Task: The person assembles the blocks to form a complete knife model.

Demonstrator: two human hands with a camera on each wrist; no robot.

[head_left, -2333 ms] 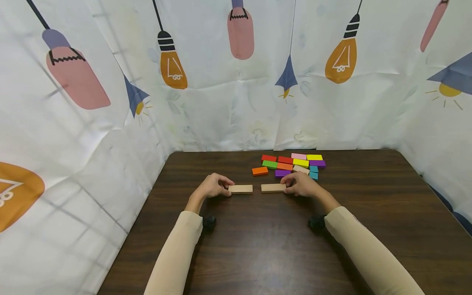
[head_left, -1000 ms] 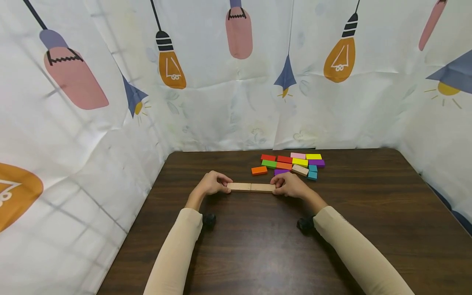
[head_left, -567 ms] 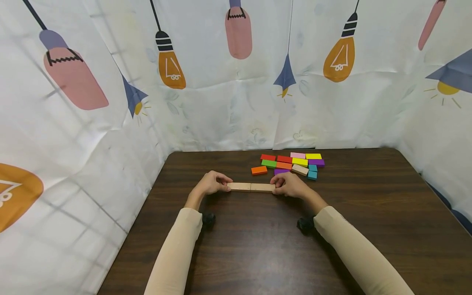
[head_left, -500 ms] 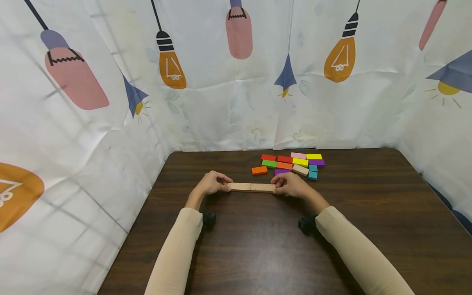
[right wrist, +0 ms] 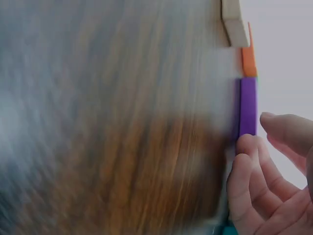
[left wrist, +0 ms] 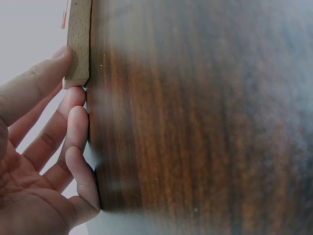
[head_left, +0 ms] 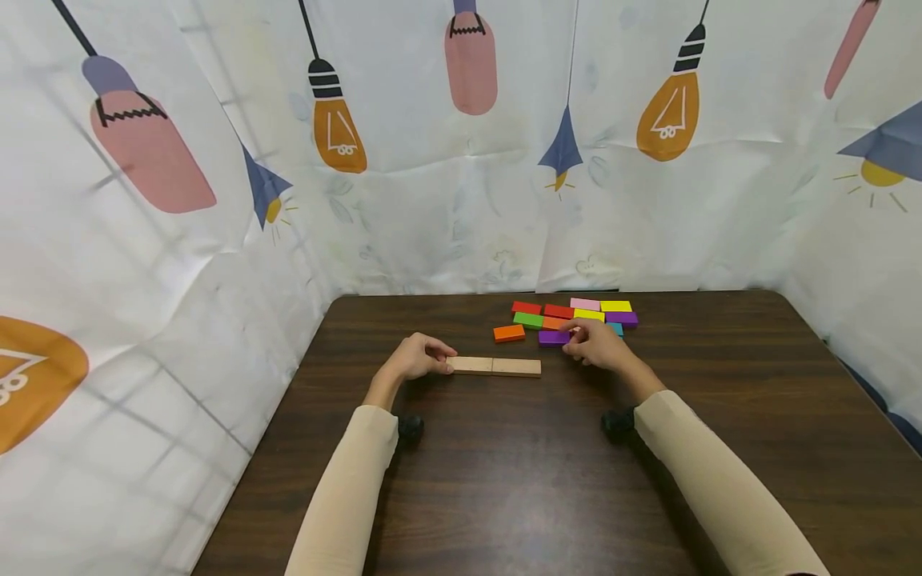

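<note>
Two plain wooden blocks lie end to end in a row on the table, the left block point(head_left: 471, 366) meeting the right block point(head_left: 517, 368). My left hand point(head_left: 414, 358) pinches the outer end of the left block; in the left wrist view the thumb presses its face and the other fingers rest along the table. My right hand point(head_left: 599, 346) is off the row, over the front of the coloured blocks. Its thumb and fingers are parted with nothing between them, fingertips right by a purple block point(right wrist: 248, 105). It hides the third plain block and part of the teal blocks.
Behind the row lies a cluster of coloured blocks: green point(head_left: 529, 321), red point(head_left: 526, 308), pink point(head_left: 585, 304), yellow point(head_left: 615, 306) and others. An orange block point(head_left: 509, 333) sits at its left. The dark wooden table point(head_left: 504, 480) backs onto a printed curtain point(head_left: 432, 216).
The right hand first slid its plain block left against the other one. It has since let go and moved right and back to the coloured blocks. The left hand keeps its place.
</note>
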